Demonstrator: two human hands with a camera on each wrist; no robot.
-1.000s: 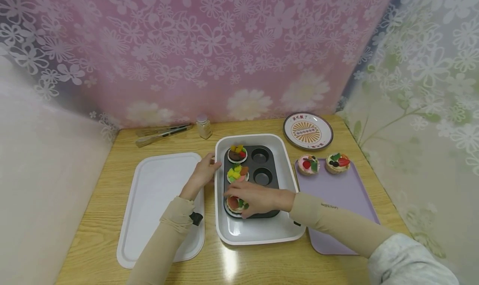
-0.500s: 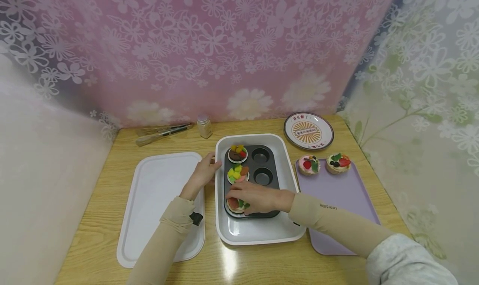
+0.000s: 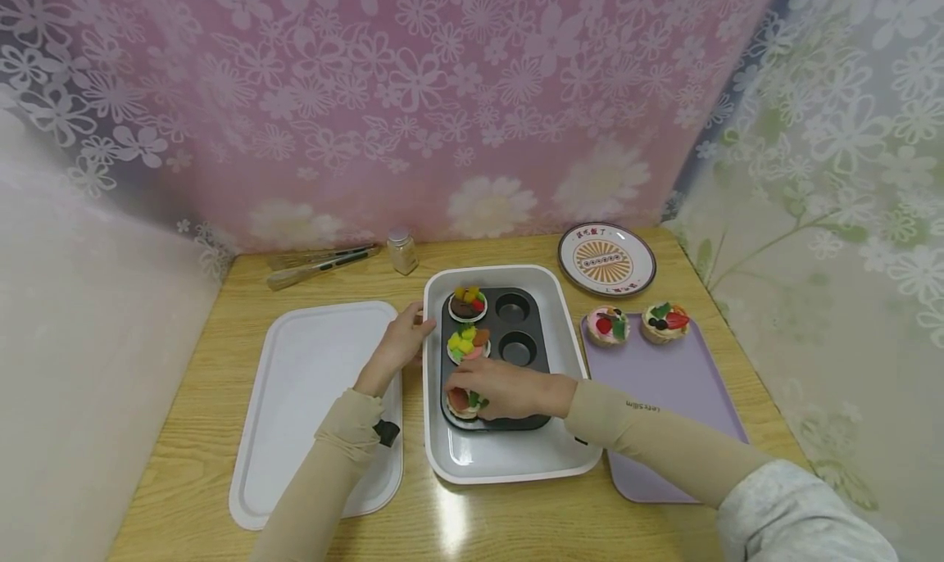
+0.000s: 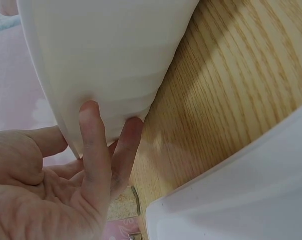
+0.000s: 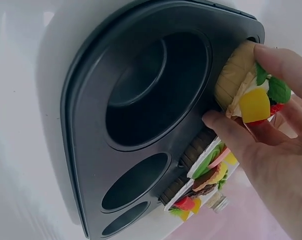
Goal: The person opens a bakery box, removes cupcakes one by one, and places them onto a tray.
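Cupcake (image 5: 243, 85), tan-cased with green, yellow and red toppings, tilts sideways, pinched by right hand (image 3: 509, 388) fingers (image 5: 226, 131); left hand (image 3: 398, 342) fingers press straight against white tray (image 3: 509, 455).

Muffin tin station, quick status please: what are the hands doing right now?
Right hand pinches the near tart, tilted at its cup's edge in the muffin tin. Left hand, fingers straight, presses the white tray wall. Two tarts beside it; nothing blocking.

Head view: high, facing forward and down over the whole surface (image 3: 516, 521). Wrist views: very close, left beside the white tray (image 4: 105, 65) wall, right above the muffin pan (image 5: 115, 125); both within the head view.
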